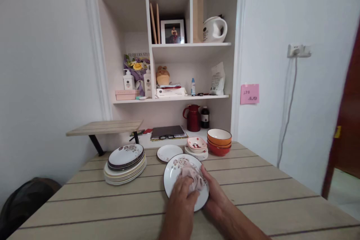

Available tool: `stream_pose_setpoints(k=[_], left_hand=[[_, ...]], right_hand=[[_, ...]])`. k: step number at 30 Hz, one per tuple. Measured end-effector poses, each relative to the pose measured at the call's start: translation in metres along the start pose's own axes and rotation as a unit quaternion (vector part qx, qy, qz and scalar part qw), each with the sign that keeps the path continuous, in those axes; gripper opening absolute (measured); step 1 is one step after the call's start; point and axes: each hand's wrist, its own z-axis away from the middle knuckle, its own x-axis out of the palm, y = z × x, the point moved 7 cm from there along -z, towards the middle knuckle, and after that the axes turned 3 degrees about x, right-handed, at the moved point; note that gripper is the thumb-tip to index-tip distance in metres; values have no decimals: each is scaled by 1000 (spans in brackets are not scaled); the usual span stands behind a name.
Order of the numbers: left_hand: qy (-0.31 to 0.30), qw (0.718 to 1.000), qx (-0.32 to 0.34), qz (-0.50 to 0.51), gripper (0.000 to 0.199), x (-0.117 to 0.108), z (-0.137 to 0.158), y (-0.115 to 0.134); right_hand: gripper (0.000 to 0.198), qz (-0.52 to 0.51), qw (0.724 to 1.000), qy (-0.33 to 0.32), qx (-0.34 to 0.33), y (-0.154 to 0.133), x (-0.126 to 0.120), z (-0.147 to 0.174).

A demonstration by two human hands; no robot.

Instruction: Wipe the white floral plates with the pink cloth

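Observation:
A white plate with a dark rim and brown flower print point(172, 174) is tilted up above the wooden table. My right hand point(215, 193) grips it by its right edge, thumb on the face and the other fingers behind, out of sight. Bunched on the plate's face is a pinkish cloth point(192, 176), and my left hand point(182, 193) presses it there with bent fingers. Just behind lies another flat white plate point(169, 153) on the table.
At the left stands a stack of plates point(125, 167) beside a small raised shelf point(105, 127). Behind the held plate are small dishes with a pink bowl point(196, 144) on top, and orange and red bowls point(219, 142). Shelving with a red jug point(193, 118) backs the table point(267, 191).

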Motion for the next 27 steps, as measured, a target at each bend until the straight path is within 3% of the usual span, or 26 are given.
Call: stream_pose_setpoints(k=[5, 14, 19, 22, 27], left_hand=[[37, 999, 20, 10, 27, -5, -2, -3], [-9, 989, -93, -112, 31, -5, 0, -40], [-26, 990, -103, -96, 32, -1, 4, -42], [-30, 996, -70, -39, 33, 5, 4, -29], [-34, 994, 92, 41, 34, 11, 2, 3]], right_hand=[[48, 8, 1000, 22, 20, 19, 3, -1], [53, 27, 997, 71, 7, 23, -7, -4], [52, 6, 997, 68, -26, 11, -13, -6], [52, -5, 997, 60, -44, 1, -14, -5], [51, -9, 998, 57, -23, -2, -10, -1]])
